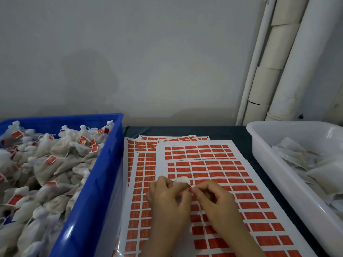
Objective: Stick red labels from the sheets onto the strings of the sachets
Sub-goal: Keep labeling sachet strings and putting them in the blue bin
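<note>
Sheets of red labels (207,160) lie fanned out on the dark table between two bins. Over the top sheet my left hand (168,197) grips a small white sachet (181,180), whose top pokes out above my fingers. My right hand (213,199) sits just right of it, fingertips pinching at the sachet's string together with what looks like a red label (191,188), mostly hidden by the fingers.
A blue crate (104,179) on the left is heaped with white sachets bearing red labels. A white tub (269,164) on the right holds several unlabelled sachets. A grey wall and white pipes (278,71) stand behind the table.
</note>
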`<move>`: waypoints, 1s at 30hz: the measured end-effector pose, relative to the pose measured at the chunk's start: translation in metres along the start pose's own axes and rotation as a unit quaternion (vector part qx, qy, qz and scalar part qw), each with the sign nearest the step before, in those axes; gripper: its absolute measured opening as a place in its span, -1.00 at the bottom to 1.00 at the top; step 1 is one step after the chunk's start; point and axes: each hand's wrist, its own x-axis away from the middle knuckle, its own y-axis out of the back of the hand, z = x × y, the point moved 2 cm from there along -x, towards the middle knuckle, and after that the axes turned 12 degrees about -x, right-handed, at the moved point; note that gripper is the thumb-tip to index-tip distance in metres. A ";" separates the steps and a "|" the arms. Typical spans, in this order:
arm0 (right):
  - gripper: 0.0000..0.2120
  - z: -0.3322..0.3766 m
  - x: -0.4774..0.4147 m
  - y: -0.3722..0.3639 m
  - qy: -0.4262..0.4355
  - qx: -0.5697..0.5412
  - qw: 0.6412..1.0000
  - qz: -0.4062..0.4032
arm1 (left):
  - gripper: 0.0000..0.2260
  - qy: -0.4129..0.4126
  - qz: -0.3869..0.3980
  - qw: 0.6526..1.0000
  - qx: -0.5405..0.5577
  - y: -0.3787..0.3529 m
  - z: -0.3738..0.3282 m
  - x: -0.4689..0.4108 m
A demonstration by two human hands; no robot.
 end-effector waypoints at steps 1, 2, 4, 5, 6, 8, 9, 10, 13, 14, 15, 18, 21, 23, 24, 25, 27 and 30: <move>-0.89 0.000 0.001 -0.002 0.011 0.004 1.000 0.007 | -0.86 0.055 0.028 0.996 0.057 0.000 0.001 -0.002; -0.88 0.001 0.002 -0.003 0.020 0.010 1.000 0.014 | -0.85 0.110 0.057 0.985 0.123 0.002 0.001 -0.004; -0.86 0.001 0.003 -0.006 0.035 0.029 0.999 0.027 | -0.82 0.182 0.108 0.948 0.239 0.005 0.000 -0.008; -0.85 0.001 0.004 -0.007 0.038 0.035 0.998 0.036 | -0.80 0.199 0.122 0.934 0.271 0.006 0.000 -0.010; -0.85 0.001 0.004 -0.008 0.038 0.036 0.998 0.045 | -0.80 0.207 0.127 0.925 0.291 0.007 0.000 -0.011; -0.83 0.001 0.005 -0.009 0.039 0.031 0.997 0.056 | -0.81 0.207 0.125 0.920 0.309 0.009 -0.001 -0.011; -0.82 0.001 0.005 -0.009 0.040 0.030 0.997 0.059 | -0.83 0.201 0.119 0.921 0.311 0.008 -0.001 -0.011; -0.81 0.001 0.005 -0.009 0.042 0.033 0.997 0.061 | -0.88 0.194 0.114 0.925 0.305 0.008 0.000 -0.011; -0.80 -0.001 0.003 -0.007 0.051 0.062 0.995 0.054 | -0.91 0.176 0.101 0.942 0.268 0.007 0.002 -0.010; -0.80 -0.002 0.002 -0.006 0.056 0.074 0.995 0.048 | -0.88 0.162 0.096 0.948 0.258 0.007 0.004 -0.011; -0.81 -0.003 0.001 -0.005 0.062 0.087 0.993 0.042 | -0.85 0.142 0.089 0.955 0.245 0.007 0.004 -0.011; -0.85 -0.005 0.000 -0.006 0.097 0.134 0.986 0.032 | -0.79 0.074 0.056 0.981 0.171 0.010 0.003 -0.013; -0.90 -0.006 0.002 -0.008 0.130 0.172 0.976 0.034 | -0.78 -0.041 0.026 0.995 0.088 0.009 0.002 -0.010; -0.90 -0.006 0.003 -0.008 0.143 0.176 0.973 0.040 | -0.78 -0.103 0.026 0.992 0.069 0.007 0.002 -0.007; -0.87 -0.005 0.003 -0.007 0.147 0.172 0.973 0.045 | -0.79 -0.120 0.023 0.991 0.063 0.007 0.004 -0.006; -0.85 -0.004 0.003 -0.007 0.151 0.165 0.974 0.048 | -0.82 -0.134 0.010 0.990 0.047 0.007 0.005 -0.007; -0.85 -0.002 0.003 -0.006 0.154 0.152 0.975 0.054 | -0.83 -0.162 -0.044 0.986 0.001 0.011 0.005 -0.008; -0.90 -0.002 0.004 -0.008 0.141 0.158 0.976 0.051 | -0.74 -0.129 -0.131 0.983 -0.001 0.014 0.004 -0.009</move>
